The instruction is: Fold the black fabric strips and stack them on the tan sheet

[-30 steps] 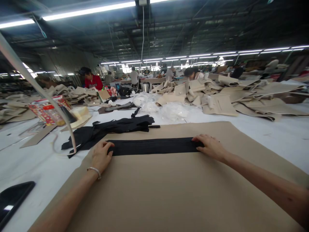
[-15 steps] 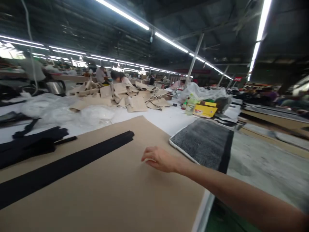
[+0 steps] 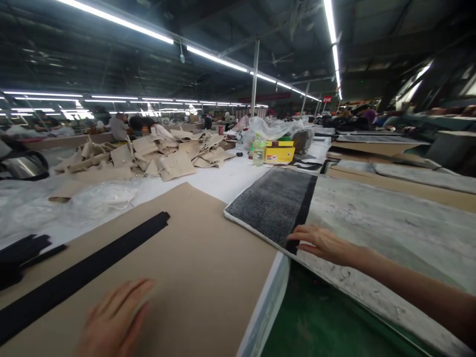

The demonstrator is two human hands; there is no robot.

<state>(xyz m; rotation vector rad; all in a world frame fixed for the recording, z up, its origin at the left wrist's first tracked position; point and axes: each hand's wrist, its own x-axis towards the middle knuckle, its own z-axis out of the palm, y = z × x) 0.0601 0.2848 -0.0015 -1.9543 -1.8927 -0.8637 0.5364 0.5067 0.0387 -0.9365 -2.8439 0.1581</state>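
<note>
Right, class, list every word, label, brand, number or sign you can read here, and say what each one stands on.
No text can be read for certain.
Yellow box: printed marks on its side, too small to read.
Red sign in the background: pale marks, too blurred to read.
Beige sheet and long black strip: no lettering visible.

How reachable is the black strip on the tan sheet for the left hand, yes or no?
Probably yes: the left hand is over the tan sheet, close to the black strip, and nothing visible stands between them.
</note>
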